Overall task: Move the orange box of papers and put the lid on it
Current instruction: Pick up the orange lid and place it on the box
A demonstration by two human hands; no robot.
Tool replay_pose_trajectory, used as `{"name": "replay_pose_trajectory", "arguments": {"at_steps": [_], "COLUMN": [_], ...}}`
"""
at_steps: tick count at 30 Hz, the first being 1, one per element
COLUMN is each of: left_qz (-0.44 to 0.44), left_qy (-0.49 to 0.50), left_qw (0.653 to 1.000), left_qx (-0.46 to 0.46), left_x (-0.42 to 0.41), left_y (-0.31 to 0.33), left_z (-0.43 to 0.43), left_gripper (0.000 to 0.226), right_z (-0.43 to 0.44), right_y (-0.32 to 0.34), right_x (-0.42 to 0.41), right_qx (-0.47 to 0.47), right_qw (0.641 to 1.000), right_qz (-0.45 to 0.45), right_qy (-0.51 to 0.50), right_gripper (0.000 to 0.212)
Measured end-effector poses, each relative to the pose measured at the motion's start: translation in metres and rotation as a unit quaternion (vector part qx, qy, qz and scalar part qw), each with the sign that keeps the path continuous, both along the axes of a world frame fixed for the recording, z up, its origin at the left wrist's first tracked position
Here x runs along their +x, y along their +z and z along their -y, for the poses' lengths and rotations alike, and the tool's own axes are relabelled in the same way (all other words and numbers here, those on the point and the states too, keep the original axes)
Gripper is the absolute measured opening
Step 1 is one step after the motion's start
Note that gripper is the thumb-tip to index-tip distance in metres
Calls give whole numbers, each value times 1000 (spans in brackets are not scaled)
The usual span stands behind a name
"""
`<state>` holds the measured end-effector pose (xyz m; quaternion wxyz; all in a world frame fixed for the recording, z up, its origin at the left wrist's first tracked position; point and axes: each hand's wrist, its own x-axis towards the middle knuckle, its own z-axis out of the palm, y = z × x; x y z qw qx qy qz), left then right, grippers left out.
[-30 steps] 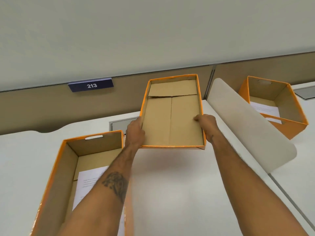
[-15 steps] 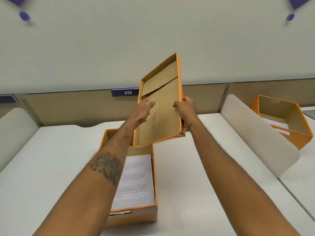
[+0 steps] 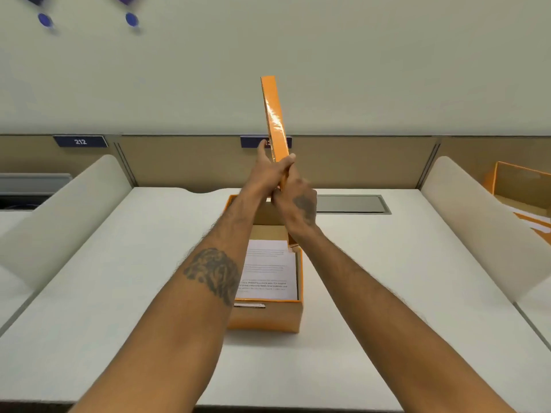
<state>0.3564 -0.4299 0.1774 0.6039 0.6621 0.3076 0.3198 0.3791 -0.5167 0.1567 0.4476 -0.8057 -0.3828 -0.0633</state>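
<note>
The orange lid (image 3: 273,114) stands on edge in the air, seen side-on as a narrow orange strip above the box. My left hand (image 3: 266,174) grips it from the left and my right hand (image 3: 298,201) from the right, both closed on its lower half. Below them the orange box (image 3: 268,318) sits open on the white desk (image 3: 119,308), with printed papers (image 3: 269,274) lying inside. My forearms hide the box's left wall and part of its far end.
White curved dividers stand at the left (image 3: 59,216) and right (image 3: 483,222) of the desk. A second open orange box (image 3: 518,186) sits beyond the right divider. A grey cable hatch (image 3: 351,204) lies flush in the desk behind the box. Number plate 212 (image 3: 80,141) is on the back panel.
The lid has turned from showing its cardboard inside to standing edge-on, and it moved to above the box. The view has shifted left, so the box now lies centred below my hands.
</note>
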Motion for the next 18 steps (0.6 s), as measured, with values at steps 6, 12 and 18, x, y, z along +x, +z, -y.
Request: {"name": "replay_pose_trajectory", "arguments": {"at_steps": [6, 12, 18], "left_qz": [-8, -15, 50], "left_qy": [48, 83, 26], "left_qw": [995, 995, 998], "left_qx": [85, 54, -29], "left_x": [-41, -79, -120], "left_y": [1, -3, -9], "left_z": [-32, -80, -126], "left_gripper": [62, 65, 35], "right_z": [-17, -27, -60], "right_y": [-3, -46, -16], "right_x": [-32, -30, -17], "right_qx": [-14, -184, -38], "right_qw": [989, 973, 994], "right_qz": [88, -55, -80], "right_qy": [118, 129, 57], "right_gripper": [70, 42, 65]}}
